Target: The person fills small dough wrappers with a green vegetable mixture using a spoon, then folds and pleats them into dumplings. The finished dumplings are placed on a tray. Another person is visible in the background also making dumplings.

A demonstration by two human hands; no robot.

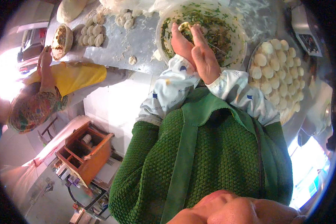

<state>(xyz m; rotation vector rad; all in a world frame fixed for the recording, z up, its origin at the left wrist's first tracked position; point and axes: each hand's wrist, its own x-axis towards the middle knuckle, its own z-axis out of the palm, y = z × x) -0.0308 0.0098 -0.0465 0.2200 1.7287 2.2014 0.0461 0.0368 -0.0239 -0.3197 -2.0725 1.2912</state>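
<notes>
My left hand (182,43) and my right hand (205,57) are close together over a large translucent bowl (158,39). Between their fingertips is a piece of dough (185,26) with green filling showing; the fingers hide part of it. Chopped green and brown filling (224,42) coats the bowl's bottom and walls, and a thin stick-like utensil (217,48) lies in it. Printed white sleeve covers reach up both forearms. To my right, a round tray (286,116), seemingly made of stalks, bears many pale round dough pieces (268,72).
A metal worktop (117,44) dusted with flour carries grouped dough balls (91,33), a loose lump (132,60) and a large dough mass (70,9). At left, a co-worker's hand (44,57) is by a filling bowl (68,42). A wooden compartment box (96,159) stands lower left.
</notes>
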